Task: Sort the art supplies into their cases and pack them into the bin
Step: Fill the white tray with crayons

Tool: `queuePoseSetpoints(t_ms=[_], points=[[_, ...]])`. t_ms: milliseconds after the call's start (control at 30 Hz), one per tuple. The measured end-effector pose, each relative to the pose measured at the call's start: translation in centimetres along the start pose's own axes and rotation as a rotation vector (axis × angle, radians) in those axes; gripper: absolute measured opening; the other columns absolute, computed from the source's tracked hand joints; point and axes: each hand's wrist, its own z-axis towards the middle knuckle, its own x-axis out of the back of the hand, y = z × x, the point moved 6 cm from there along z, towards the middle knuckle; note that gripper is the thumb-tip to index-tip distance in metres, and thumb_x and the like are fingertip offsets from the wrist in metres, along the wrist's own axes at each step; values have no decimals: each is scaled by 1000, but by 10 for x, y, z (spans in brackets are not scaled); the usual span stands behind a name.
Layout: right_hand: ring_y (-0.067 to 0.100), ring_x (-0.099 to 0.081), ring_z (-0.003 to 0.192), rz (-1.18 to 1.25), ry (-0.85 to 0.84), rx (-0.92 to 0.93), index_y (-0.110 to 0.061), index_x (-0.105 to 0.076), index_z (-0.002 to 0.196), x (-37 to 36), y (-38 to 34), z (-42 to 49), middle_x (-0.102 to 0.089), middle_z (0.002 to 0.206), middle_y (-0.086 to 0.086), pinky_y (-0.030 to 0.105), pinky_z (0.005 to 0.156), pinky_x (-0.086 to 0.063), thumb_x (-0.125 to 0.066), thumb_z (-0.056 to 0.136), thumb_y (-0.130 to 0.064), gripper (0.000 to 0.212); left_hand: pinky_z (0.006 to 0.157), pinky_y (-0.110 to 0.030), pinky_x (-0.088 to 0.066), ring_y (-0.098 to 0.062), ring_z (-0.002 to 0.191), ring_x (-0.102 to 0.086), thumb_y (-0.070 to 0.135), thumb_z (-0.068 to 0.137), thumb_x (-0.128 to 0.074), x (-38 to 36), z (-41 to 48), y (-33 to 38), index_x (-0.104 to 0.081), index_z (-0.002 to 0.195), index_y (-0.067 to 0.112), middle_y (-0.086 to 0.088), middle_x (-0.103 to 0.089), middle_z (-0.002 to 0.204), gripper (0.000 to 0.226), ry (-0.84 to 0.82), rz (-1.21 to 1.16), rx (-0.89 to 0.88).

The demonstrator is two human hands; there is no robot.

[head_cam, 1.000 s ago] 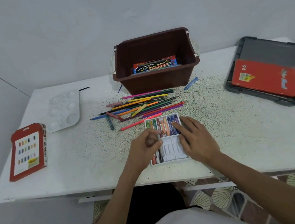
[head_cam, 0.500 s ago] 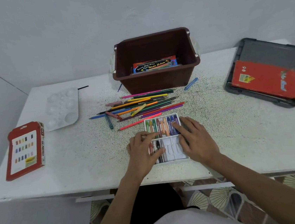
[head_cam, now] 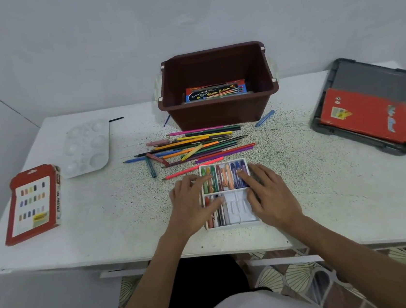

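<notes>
A white oil pastel tray (head_cam: 240, 221) lies near the table's front edge, its far row full of coloured pastels (head_cam: 224, 176) and its near row part filled at the left. My left hand (head_cam: 192, 203) rests flat on the tray's left side, fingers spread over the pastels. On the tray's right side lies my right hand (head_cam: 268, 192), fingers stretched over the blue pastels. Beyond the tray is a heap of coloured pencils (head_cam: 196, 147). The brown bin (head_cam: 220, 112) stands at the back with a watercolour box (head_cam: 215, 91) inside.
A red oil pastel sleeve (head_cam: 34, 203) lies at the left, a white paint palette (head_cam: 86, 148) behind it. A blue crayon (head_cam: 265, 118) lies right of the bin. A grey lid (head_cam: 370, 76) holding a red case (head_cam: 367, 115) sits at the far right.
My left hand has let go of the pastel it was setting into the near row and now lies flat, fingers reaching up onto the far row. The right hand barely moved.
</notes>
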Motion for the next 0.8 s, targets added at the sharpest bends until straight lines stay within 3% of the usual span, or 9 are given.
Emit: queuePoseSetpoints(t_ms=[100,200,333,567,800], points=[[29,-33,141,-11,-4,3,-21,-41,149,-1,0,0,-44,150,12,50,111,-34,-29,101,-36,52,91,-31,-23,-17,108,-49,50,89,-56,16,17,-8,-62,122,26,4,-56,110,41,191,20,-22],[29,-33,141,-19,0,0,-22,-40,149,0,0,0,-44,150,12,49,113,-33,-29,101,-36,51,93,-35,-30,-23,108,-54,30,94,-61,31,41,-15,-64,117,20,-3,-60,112,26,292,110,52],[28,-34,141,-31,-4,4,-20,-41,148,1,-1,-1,-44,150,12,48,113,-33,-28,101,-36,51,103,-45,-33,-28,119,-50,33,97,-55,38,65,-22,-61,124,19,-8,-57,124,32,254,199,182],[25,-32,140,-47,-13,13,-16,-45,140,3,-3,1,-45,148,10,43,115,-30,-27,100,-34,47,102,-44,-31,-31,121,-48,34,97,-55,32,77,-24,-60,124,20,-9,-55,126,31,213,290,229],[24,-32,141,-34,-5,17,-15,-46,140,3,-2,1,-44,148,9,43,116,-30,-30,100,-34,47,96,-42,-39,-21,106,-57,30,92,-61,41,72,-25,-66,108,21,-1,-63,113,20,349,33,242]])
